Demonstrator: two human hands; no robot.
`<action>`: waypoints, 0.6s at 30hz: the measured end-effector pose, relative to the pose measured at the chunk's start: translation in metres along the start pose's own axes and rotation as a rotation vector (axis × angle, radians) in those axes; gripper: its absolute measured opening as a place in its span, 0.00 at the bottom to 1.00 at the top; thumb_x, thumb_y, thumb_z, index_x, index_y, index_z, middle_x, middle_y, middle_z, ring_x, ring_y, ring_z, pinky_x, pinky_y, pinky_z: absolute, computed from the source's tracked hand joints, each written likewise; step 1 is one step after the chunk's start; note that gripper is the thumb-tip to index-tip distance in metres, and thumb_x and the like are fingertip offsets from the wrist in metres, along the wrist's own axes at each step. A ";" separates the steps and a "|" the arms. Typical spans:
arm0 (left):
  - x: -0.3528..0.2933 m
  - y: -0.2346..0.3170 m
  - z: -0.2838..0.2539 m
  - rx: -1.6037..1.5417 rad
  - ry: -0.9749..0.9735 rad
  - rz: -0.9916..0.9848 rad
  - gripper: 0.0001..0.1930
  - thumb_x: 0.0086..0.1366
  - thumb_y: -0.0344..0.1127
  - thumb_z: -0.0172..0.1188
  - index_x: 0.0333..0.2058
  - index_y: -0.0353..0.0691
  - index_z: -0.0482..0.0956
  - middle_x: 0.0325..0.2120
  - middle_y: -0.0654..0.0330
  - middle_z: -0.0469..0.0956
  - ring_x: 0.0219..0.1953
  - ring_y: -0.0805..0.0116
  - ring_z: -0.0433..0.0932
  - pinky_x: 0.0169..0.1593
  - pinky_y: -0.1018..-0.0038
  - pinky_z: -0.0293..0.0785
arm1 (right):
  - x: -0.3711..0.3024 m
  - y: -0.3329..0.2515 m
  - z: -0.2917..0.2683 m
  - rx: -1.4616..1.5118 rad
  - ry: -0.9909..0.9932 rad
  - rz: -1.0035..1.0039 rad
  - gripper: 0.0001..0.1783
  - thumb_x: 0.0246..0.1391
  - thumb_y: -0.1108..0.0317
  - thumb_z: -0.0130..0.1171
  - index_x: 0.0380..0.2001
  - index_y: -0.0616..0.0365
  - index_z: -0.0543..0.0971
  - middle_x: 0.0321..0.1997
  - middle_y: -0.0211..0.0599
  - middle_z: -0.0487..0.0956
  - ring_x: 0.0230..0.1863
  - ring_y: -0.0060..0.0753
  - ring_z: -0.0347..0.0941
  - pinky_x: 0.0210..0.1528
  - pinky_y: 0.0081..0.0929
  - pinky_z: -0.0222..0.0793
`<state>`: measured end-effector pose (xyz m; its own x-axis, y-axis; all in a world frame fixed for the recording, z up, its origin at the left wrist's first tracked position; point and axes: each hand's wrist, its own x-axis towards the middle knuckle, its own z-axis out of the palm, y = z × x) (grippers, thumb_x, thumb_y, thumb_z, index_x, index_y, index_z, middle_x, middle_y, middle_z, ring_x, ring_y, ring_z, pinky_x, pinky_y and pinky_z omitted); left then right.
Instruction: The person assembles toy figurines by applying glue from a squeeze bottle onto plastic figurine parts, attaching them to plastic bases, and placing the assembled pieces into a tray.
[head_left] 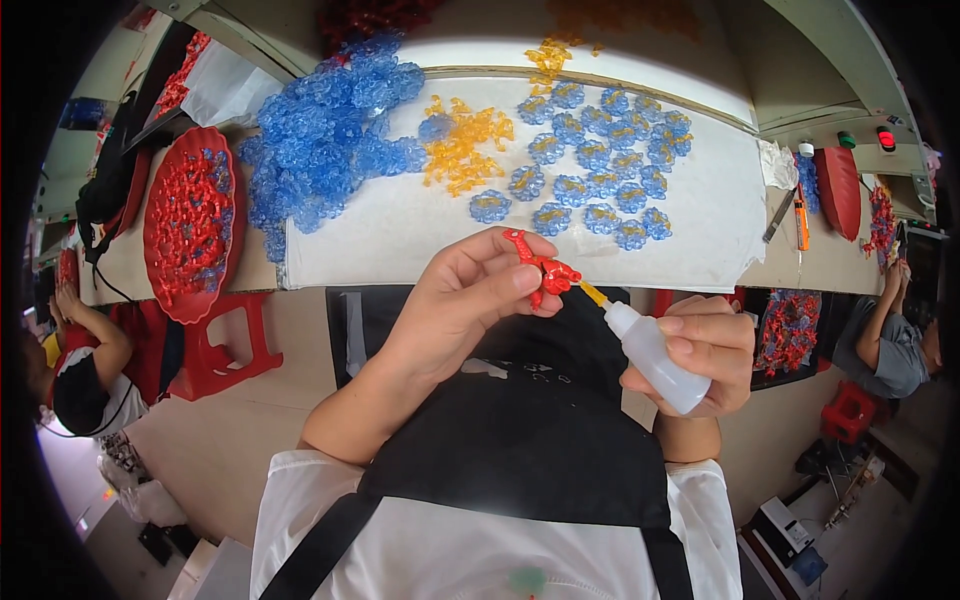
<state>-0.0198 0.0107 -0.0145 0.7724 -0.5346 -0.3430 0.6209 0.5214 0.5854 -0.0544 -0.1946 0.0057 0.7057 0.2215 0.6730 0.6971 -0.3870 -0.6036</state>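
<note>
Between the thumb and fingers of my left hand point(470, 290) is a small red plastic animal figure point(545, 272). My right hand point(708, 350) grips a white squeeze bottle point(660, 360), tilted so its yellow nozzle point(592, 293) points up and left. The nozzle tip is at the figure's right end; whether they touch I cannot tell. Beyond my hands, several round blue clear plastic pieces point(602, 184) with yellow bits on them lie spread on a white sheet point(380, 250). A heap of loose yellow pieces point(465, 145) lies to their left.
A large pile of blue clear pieces point(335, 130) covers the table's left part. Farther left, a red oval tray point(236, 215) holds red figures. An orange-handled tool point(802, 222) lies at the right. People sit at both sides, near red stools point(235, 345).
</note>
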 end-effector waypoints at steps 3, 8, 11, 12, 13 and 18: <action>0.005 -0.004 -0.003 -0.053 -0.001 -0.021 0.11 0.57 0.31 0.53 0.39 0.34 0.70 0.32 0.56 0.74 0.31 0.69 0.75 0.38 0.76 0.72 | 0.001 0.000 -0.006 -0.038 -0.032 -0.010 0.24 0.32 0.63 0.68 0.33 0.57 0.68 0.31 0.39 0.70 0.26 0.28 0.68 0.25 0.19 0.68; 0.007 -0.001 -0.018 -0.150 0.015 0.025 0.12 0.58 0.32 0.50 0.39 0.32 0.68 0.33 0.53 0.74 0.31 0.68 0.76 0.38 0.72 0.74 | -0.008 0.034 -0.028 0.069 0.078 0.127 0.21 0.34 0.76 0.64 0.32 0.59 0.65 0.35 0.45 0.70 0.32 0.34 0.71 0.32 0.25 0.71; 0.007 0.004 -0.023 -0.193 0.002 0.018 0.12 0.58 0.32 0.50 0.40 0.32 0.68 0.33 0.53 0.74 0.31 0.68 0.76 0.38 0.73 0.75 | 0.002 0.069 -0.051 -0.206 0.014 0.400 0.17 0.35 0.82 0.59 0.32 0.62 0.68 0.35 0.41 0.72 0.36 0.34 0.70 0.39 0.23 0.66; 0.007 0.004 -0.023 -0.195 0.002 0.013 0.13 0.59 0.32 0.50 0.41 0.32 0.67 0.32 0.54 0.74 0.30 0.69 0.76 0.38 0.73 0.75 | 0.002 0.090 -0.056 -0.093 0.033 0.462 0.17 0.35 0.82 0.59 0.33 0.62 0.69 0.36 0.39 0.72 0.35 0.33 0.69 0.40 0.22 0.65; 0.009 0.005 -0.020 -0.190 0.000 0.019 0.13 0.59 0.32 0.50 0.41 0.32 0.67 0.32 0.54 0.74 0.30 0.69 0.76 0.38 0.73 0.75 | -0.001 0.113 -0.059 0.021 0.052 0.521 0.18 0.34 0.82 0.58 0.34 0.63 0.70 0.36 0.38 0.71 0.35 0.32 0.69 0.41 0.21 0.63; 0.016 -0.001 -0.016 -0.246 -0.053 -0.035 0.12 0.59 0.31 0.50 0.41 0.33 0.68 0.32 0.55 0.74 0.31 0.68 0.76 0.38 0.72 0.74 | 0.014 0.163 -0.051 -0.407 -0.143 0.372 0.18 0.37 0.78 0.58 0.36 0.57 0.72 0.39 0.36 0.71 0.38 0.36 0.70 0.42 0.24 0.65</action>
<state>-0.0056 0.0123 -0.0320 0.7457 -0.5862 -0.3168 0.6661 0.6446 0.3753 0.0628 -0.2999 -0.0610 0.9241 0.1123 0.3653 0.3134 -0.7698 -0.5561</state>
